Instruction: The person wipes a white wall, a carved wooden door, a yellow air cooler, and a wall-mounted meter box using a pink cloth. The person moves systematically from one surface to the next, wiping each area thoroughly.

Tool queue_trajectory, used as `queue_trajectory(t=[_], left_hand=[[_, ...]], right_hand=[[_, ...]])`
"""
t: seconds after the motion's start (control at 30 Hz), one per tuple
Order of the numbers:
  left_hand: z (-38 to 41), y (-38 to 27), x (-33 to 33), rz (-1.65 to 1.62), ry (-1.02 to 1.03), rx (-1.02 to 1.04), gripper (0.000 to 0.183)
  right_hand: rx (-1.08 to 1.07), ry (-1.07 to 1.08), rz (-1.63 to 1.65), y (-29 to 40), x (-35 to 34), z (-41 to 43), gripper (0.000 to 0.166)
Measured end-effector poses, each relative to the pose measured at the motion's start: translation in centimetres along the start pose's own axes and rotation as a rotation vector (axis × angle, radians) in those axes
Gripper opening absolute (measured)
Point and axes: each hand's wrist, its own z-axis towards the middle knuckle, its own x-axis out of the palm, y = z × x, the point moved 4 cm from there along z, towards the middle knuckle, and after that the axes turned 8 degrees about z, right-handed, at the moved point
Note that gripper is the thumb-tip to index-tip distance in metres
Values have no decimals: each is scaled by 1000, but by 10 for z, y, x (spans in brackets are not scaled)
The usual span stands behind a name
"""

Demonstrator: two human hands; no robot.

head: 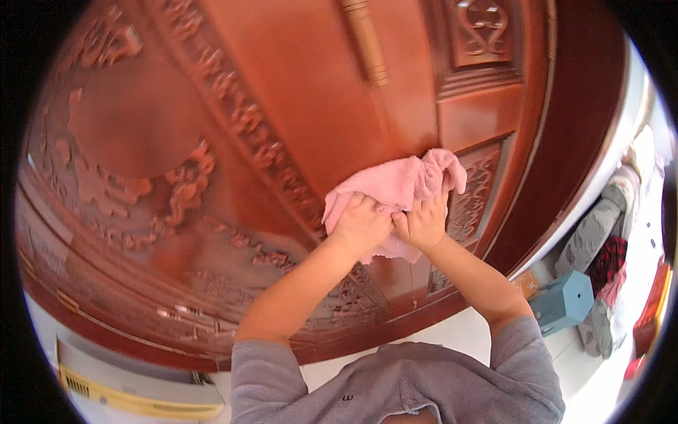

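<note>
A pink cloth (pixel 392 183) lies bunched against a glossy reddish-brown carved wooden door (pixel 318 79), with both my hands on it. My left hand (pixel 363 225) grips the cloth's lower left part, its fingers curled into the folds. Close beside it, my right hand (pixel 426 220) presses on the cloth's right part, the fingertips partly hidden under a fold. Above the cloth, a long gold-coloured door handle (pixel 368 45) is fixed to the door. Carved relief panels flank the smooth middle strip where the cloth rests.
At the right stand a blue hexagonal box-like stool (pixel 564 305) and a grey patterned sofa or cushion (pixel 588 236) with clothes on it. A yellow and white object (pixel 143 403) is on the lower left. White floor tiles (pixel 450 336) show below the door.
</note>
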Motion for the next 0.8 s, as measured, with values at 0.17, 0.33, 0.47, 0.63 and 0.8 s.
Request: queue_trajectory(t=[0.17,0.33,0.47,0.63,0.8], left_hand=[[-44,75,-63,153,-76,-292,46],[-97,123,-115,230,-231,-544,52],[-122,147,-130,-386,-535,-685,41],[-196,127,-98,-344,-432,-797,53],[-297,93,-42,-540,28,-821,48]], right_hand=[[-287,-104,-105,86,35,56,80],[-354,-123,86,173,84,88,73],[-305,116,315,209,126,76,80],[-213,237,623,229,142,38,68],[-264,471,655,237,140,-10,54]])
